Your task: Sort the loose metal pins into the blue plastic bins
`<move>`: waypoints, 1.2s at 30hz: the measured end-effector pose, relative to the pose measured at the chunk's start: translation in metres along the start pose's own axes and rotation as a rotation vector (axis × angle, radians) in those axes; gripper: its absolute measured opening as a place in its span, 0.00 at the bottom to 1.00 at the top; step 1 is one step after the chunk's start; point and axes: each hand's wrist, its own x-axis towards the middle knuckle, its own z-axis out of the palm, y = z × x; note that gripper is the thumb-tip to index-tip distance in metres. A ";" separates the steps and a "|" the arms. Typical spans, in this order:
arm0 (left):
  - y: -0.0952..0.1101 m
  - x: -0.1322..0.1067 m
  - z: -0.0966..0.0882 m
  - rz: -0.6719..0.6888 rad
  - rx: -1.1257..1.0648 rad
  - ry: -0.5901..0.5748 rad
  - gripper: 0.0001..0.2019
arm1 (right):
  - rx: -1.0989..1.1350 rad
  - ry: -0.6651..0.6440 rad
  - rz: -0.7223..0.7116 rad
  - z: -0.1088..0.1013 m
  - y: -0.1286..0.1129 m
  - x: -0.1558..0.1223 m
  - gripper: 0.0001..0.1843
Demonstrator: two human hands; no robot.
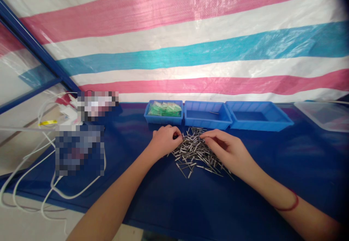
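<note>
A loose heap of silvery blind rivets [195,148], with thin stems pointing every way, lies on the dark blue tabletop. At the heap's left edge is my left hand [164,141], its fingers curled and thumb and forefinger brought together. My right hand [231,148] reaches in from the right, thumb and fingers pinched at the upper part of the heap. What sits between the fingertips of either hand is too small to make out. Behind the heap, a blue bin [207,123] holds what looks like a single rivet.
To its left, another blue bin [163,120] contains green-and-clear plastic packets [165,109]. A third blue bin [260,125] stands on the right, near a translucent lid or tray [324,119]. White cables [79,196] and blurred-out items occupy the left; striped sheeting [174,59] hangs behind.
</note>
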 end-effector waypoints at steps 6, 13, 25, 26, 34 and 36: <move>0.001 -0.002 -0.003 0.018 0.019 -0.051 0.13 | -0.015 -0.012 0.000 0.000 -0.001 -0.001 0.11; 0.004 -0.004 0.000 0.004 0.010 -0.034 0.11 | -0.037 -0.004 -0.020 0.000 -0.001 -0.001 0.12; 0.033 -0.031 -0.005 0.132 -0.568 0.268 0.08 | -0.034 0.082 -0.001 0.002 -0.010 -0.006 0.15; 0.039 -0.035 -0.002 0.150 -0.605 0.257 0.07 | -0.009 0.088 -0.005 0.002 -0.011 -0.007 0.14; 0.052 -0.044 0.013 0.144 -0.675 0.269 0.06 | 0.069 0.105 -0.054 0.004 -0.017 -0.013 0.10; 0.050 -0.043 0.013 0.160 -0.673 0.240 0.06 | 0.069 0.110 -0.072 0.003 -0.018 -0.012 0.10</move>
